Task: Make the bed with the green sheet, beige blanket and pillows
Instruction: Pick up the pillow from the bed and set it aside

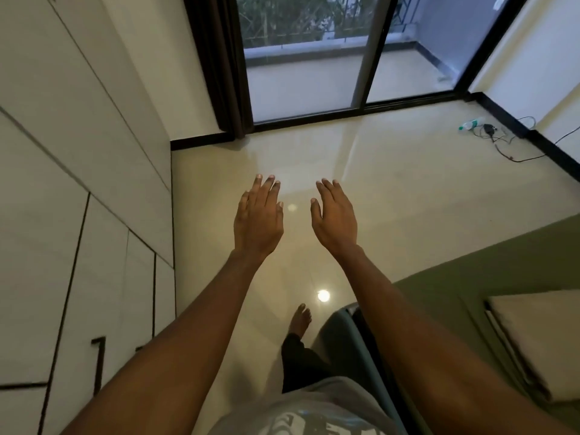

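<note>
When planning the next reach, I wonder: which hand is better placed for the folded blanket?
Right, probably. The blanket lies on the bed at the person's right; the right hand is open and empty. The left hand, also open, would have to cross over.

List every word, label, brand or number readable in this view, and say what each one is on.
No text here can be read.
grey shirt: large white print, cut off by the bottom edge of the frame, unreadable.
bottle on the floor: green label, too small to read.
</note>
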